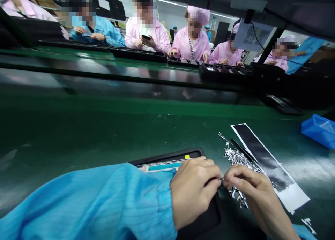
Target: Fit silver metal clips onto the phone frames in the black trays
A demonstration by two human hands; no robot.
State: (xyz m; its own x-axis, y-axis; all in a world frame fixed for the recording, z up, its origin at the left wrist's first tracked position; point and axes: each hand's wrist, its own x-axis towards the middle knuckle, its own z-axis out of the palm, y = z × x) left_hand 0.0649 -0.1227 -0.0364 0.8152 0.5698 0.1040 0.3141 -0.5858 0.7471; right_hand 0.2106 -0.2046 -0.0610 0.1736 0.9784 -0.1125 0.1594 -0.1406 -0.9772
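Observation:
My left hand, in a blue sleeve with an elastic cuff, reaches over a black tray. Its thumb and fingertips are pinched together at the tray's right side. My right hand is closed in a pinch just opposite, over a pile of small shiny metal pieces. Between the two sets of fingertips shows a tiny dark and silver piece, too small to name. A flat panel with a light-blue strip and a yellow tab lies in the tray, partly hidden by my left hand and sleeve.
A white-edged sheet with a black strip lies right of the pile. Further right stands a blue bin. A loose metal piece lies near the front. Across the green bench, several people sit behind black trays.

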